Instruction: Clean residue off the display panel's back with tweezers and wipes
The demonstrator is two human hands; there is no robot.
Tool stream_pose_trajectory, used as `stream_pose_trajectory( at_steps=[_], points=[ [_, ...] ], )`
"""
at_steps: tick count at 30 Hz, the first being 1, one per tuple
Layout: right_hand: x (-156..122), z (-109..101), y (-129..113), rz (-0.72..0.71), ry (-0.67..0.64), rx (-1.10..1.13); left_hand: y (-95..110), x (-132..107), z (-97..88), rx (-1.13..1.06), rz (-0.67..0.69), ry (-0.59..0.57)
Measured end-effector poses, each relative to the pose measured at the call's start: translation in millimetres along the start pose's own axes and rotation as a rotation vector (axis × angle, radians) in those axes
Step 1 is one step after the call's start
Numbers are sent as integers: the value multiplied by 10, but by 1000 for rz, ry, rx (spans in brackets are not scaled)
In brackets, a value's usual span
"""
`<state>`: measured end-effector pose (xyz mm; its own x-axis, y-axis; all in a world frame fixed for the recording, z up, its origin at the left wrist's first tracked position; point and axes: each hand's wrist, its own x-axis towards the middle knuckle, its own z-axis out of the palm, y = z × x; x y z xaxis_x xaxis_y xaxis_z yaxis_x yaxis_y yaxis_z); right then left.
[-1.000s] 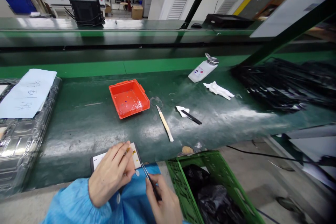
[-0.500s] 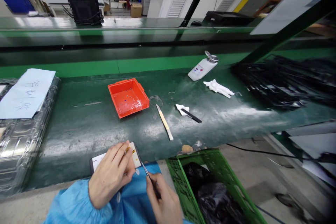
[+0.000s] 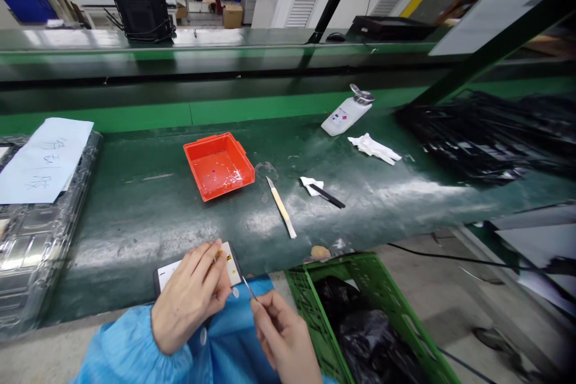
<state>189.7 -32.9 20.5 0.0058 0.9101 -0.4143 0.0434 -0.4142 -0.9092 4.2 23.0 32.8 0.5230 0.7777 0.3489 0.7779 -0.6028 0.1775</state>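
My left hand point(image 3: 191, 294) lies over a flat white panel with a dark edge point(image 3: 167, 274) at the table's front edge. Its bent fingers press and hold the panel and hide its middle. Small yellow-gold patches show on the panel's right end, beside my fingertips. Between the thumb and fingers of my right hand point(image 3: 283, 333) is a thin pair of tweezers point(image 3: 248, 287). Their tip is at the panel's right edge; whether it touches cannot be made out. Beyond the hands lie a craft knife with a pale wrapped handle point(image 3: 282, 210) and a black-handled tool with white wrapping point(image 3: 330, 196).
An orange-red tray point(image 3: 219, 171) stands mid-table. Farther back are a white pump bottle point(image 3: 346, 116) and a crumpled white cloth point(image 3: 374, 149). Clear plastic trays point(image 3: 38, 252) under a paper sheet point(image 3: 45, 162) are left, black parts point(image 3: 468, 138) right. A green crate point(image 3: 405, 318) holds black bags.
My right hand has shifted slightly right and changed its hold on the tweezers, whose dark part no longer shows. My left hand stays on the panel.
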Motion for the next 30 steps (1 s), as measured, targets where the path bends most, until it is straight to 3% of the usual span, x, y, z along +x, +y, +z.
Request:
stream_pose_trajectory(
  at_steps=[10,16,20,27,30],
  points=[
    [97,-9,12,313,-172,484,26,90,-6,-22,-19,-14],
    [84,-8,70,316,-197,608,4,99,-33,-57,-19,-29],
    [34,-29,80,192,-112,435,-4,94,-22,-70,-16,-42],
    [-14,-79,132,-212,6,-209,-24,71,-13,-80,-5,-69],
    [-8,-122,145,-333,48,-377,-34,76,0,-73,8,-59]
  ],
)
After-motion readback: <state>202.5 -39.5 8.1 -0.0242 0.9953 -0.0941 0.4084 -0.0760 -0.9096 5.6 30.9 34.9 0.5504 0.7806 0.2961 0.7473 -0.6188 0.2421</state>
